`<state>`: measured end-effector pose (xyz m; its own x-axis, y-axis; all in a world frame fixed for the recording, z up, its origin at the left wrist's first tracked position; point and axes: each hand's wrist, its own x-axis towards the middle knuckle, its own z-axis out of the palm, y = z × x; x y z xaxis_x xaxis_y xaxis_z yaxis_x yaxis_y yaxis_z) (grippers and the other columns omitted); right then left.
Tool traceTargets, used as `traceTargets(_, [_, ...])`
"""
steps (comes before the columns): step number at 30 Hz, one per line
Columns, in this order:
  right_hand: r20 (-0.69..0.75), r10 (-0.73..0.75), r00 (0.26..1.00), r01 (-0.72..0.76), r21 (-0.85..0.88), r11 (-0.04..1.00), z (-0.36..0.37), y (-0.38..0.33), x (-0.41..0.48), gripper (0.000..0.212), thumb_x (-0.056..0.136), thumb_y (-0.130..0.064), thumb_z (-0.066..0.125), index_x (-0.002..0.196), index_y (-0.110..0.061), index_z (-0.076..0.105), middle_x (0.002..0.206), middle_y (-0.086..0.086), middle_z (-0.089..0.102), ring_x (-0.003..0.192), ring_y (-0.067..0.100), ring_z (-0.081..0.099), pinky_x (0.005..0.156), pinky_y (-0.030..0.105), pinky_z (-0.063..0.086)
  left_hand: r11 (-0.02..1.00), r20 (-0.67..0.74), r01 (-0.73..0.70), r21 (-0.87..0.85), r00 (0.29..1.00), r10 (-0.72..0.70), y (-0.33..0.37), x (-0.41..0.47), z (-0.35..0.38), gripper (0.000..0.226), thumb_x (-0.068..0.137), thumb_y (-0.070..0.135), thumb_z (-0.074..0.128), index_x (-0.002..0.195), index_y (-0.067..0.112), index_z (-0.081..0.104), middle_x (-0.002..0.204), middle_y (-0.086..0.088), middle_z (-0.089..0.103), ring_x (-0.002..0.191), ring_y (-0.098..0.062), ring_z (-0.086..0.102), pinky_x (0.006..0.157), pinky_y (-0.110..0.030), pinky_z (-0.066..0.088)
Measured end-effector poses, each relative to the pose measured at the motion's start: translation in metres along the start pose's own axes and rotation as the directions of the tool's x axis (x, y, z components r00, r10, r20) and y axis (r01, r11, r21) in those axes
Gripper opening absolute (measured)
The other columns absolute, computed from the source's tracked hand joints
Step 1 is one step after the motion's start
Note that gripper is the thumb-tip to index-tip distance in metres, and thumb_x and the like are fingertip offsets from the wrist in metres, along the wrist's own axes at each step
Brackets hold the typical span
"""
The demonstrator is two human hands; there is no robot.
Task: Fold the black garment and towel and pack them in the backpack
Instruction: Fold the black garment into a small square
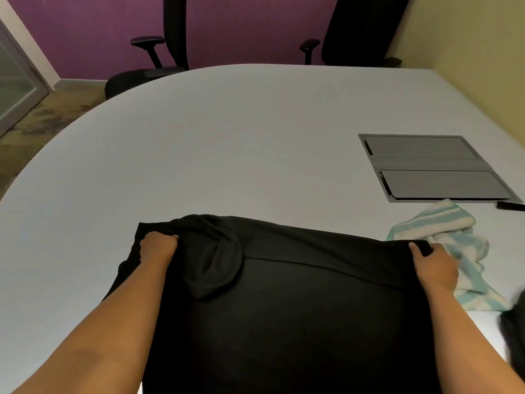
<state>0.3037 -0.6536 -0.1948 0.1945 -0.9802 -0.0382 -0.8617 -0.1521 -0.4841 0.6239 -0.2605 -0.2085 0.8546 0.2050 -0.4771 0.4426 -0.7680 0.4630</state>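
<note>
A black garment [284, 308] lies spread on the pale desk [227, 137], its far part folded over towards the person, with a bunched hood-like lump near the left. The left hand [157, 247] grips the fold's left end, fingers [170, 238] curled into the cloth. The right hand [434, 265] pinches the right end, thumb on top. A striped towel [454, 245] lies crumpled just beside the right hand, touching the garment. Beyond it, a grey panel [434, 169] sits flush in the desk. Two black chairs [159, 52] stand behind.
</note>
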Motion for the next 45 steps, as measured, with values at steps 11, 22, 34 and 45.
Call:
traceTargets(11, [-0.06, -0.04, 0.997, 0.037, -0.057, 0.998, 0.002, -0.003, 0.002, 0.037, 0.099, -0.023, 0.044, 0.128, 0.0, 0.049, 0.117, 0.032, 0.056, 0.109, 0.047, 0.051, 0.091, 0.049, 0.04, 0.982, 0.0, -0.152, 0.116, 0.988, 0.153, -0.008, 0.002, -0.004, 0.026, 0.093, 0.014, 0.047, 0.102, -0.006, 0.061, 0.108, -0.025, 0.061, 0.097, -0.039, 0.058, 0.079, -0.041, 0.044])
traceTargets(22, [-0.02, -0.484, 0.875, 0.484, 0.021, 0.875, 0.046, -0.112, -0.088, 0.03, 0.088, -0.024, 0.061, 0.117, -0.016, 0.059, 0.121, 0.011, 0.056, 0.114, 0.032, 0.049, 0.094, 0.042, 0.037, 0.977, -0.083, -0.212, 0.01, 0.974, 0.212, -0.025, 0.003, -0.014, 0.027, 0.094, 0.01, 0.04, 0.07, 0.004, 0.051, 0.082, -0.017, 0.055, 0.074, -0.029, 0.052, 0.07, -0.038, 0.044])
traceTargets(34, [0.321, -0.925, 0.203, 0.937, 0.21, 0.279, 0.116, -0.201, -0.272, 0.03, 0.084, -0.016, 0.044, 0.1, -0.017, 0.07, 0.095, 0.001, 0.066, 0.095, 0.021, 0.057, 0.102, 0.036, 0.032, 0.971, 0.167, -0.237, -0.025, 0.957, 0.238, -0.034, 0.027, -0.047, 0.024, 0.097, 0.021, 0.048, 0.094, 0.005, 0.065, 0.08, -0.008, 0.068, 0.065, -0.02, 0.062, 0.08, -0.032, 0.049])
traceTargets(45, [0.396, -0.337, 0.854, -0.055, 0.713, 0.699, 0.086, -0.165, -0.242, 0.029, 0.074, 0.01, 0.042, 0.061, -0.012, 0.056, 0.073, -0.004, 0.057, 0.07, 0.01, 0.052, 0.069, 0.019, 0.041, 0.848, 0.862, -0.499, 0.177, 0.495, 0.111, -0.022, -0.023, -0.081, 0.042, 0.095, 0.052, 0.041, 0.106, 0.022, 0.068, 0.091, 0.004, 0.071, 0.073, -0.009, 0.062, 0.071, -0.021, 0.048])
